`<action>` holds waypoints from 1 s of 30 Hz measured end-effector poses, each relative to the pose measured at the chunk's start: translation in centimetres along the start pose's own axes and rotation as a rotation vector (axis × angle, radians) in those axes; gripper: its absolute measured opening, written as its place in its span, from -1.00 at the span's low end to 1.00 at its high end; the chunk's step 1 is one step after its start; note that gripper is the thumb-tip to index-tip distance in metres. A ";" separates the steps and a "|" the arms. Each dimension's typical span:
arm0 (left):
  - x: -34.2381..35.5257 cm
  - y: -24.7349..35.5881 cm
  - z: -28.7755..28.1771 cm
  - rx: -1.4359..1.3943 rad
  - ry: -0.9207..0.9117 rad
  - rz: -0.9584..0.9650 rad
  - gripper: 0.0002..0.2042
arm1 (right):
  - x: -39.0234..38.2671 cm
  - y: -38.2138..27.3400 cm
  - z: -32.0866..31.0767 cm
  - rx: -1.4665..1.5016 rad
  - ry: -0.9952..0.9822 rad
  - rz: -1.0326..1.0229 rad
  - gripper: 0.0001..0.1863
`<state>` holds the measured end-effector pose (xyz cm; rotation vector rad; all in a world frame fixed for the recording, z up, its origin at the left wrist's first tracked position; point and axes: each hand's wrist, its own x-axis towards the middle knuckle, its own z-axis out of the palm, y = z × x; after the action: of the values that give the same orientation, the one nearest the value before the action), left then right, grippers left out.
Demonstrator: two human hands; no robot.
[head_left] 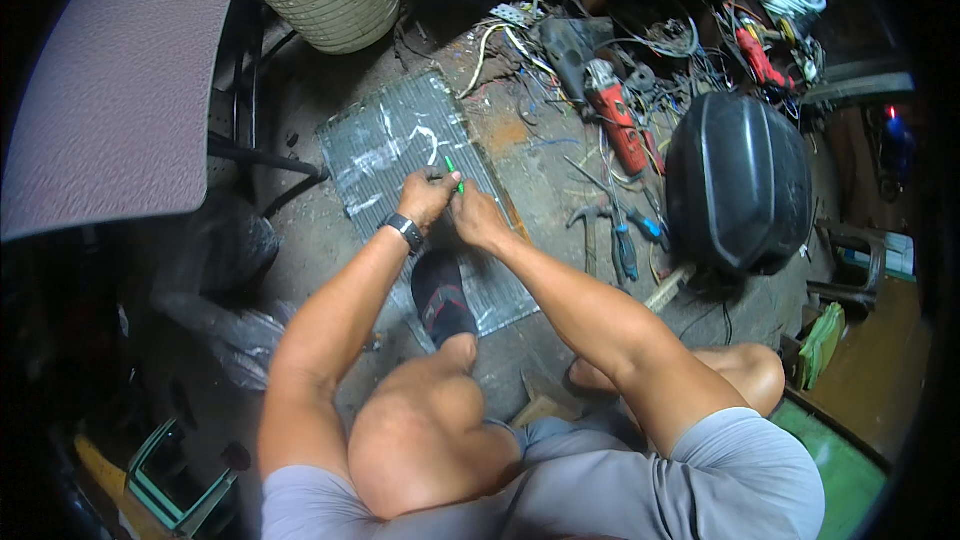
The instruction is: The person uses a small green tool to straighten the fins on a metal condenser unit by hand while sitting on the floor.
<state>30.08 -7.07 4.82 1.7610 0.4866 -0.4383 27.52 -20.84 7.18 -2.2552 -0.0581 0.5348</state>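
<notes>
Head view gave me two bare hands meeting over a ribbed panel [372,152] on the floor, with a thin green piece [449,162] between their fingertips. The left hand [426,198] had its fingers curled and pinched on that piece, the thumb lying across it. The right hand [478,217] came in from the other side, fingertips together at the piece's lower end; from my distance I couldn't tell whether they gripped it or only steadied it.

As I judged it, the handwork was partway through. What I could count as done was little: the green piece was up off the floor and both hands were on it. It had not yet been put down or, as far as I could make out, joined to anything. Whether it had been cut, bent or trimmed was too small for me to read, and the fingers hid its middle.

A curled white strip [428,140] lay on the panel just beyond the hands, touched by neither; I couldn't tell if it belonged to the same job. A dark-covered foot [441,295] rested over the panel's near part. To the right, the hammer [590,238], the blue-handled screwdrivers [626,253] and the red power tool [617,122] lay out of hand, none in use just then.
</notes>
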 end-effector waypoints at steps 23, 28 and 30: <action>20.5 4.0 -2.3 -0.165 0.206 -0.034 -0.50 | 23.7 -1.8 0.9 -0.094 0.005 0.056 -0.61; 20.5 4.1 -3.0 -0.128 0.225 -0.043 -0.53 | 23.8 -2.7 0.9 -0.085 -0.013 0.076 -0.59; 20.3 4.1 -2.9 -0.081 0.250 -0.040 -0.53 | 23.8 -2.7 0.8 -0.108 -0.040 0.102 -0.57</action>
<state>49.52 -3.20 -1.93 1.7379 0.7072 -0.2231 49.19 -13.47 0.11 -2.3627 0.0074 0.6451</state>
